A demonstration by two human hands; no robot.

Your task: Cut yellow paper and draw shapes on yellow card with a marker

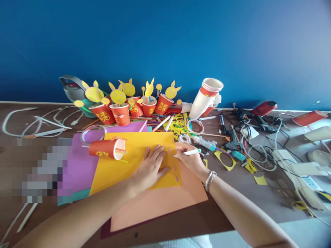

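My left hand [151, 165] lies flat with spread fingers on a sheet of yellow paper [134, 137]. In my right hand [190, 158] is a white marker [188, 152], its tip pointing left at the right edge of the yellow sheet. Faint drawn outlines, round and elongated, show on the paper near the tip. Under the yellow sheet lie peach paper [155, 206] and purple paper [73, 172]. A red paper cup [104, 148] rests on its side on the sheets, left of my left hand, with straws at its mouth.
Behind the paper stand several red cups [121, 115] with yellow paper animal heads. A stack of white cups [204, 98] leans near the blue wall. Tape rolls [184, 138], yellow scraps [224, 160], glue guns [234, 139] and tangled cables [258, 151] crowd the right side.
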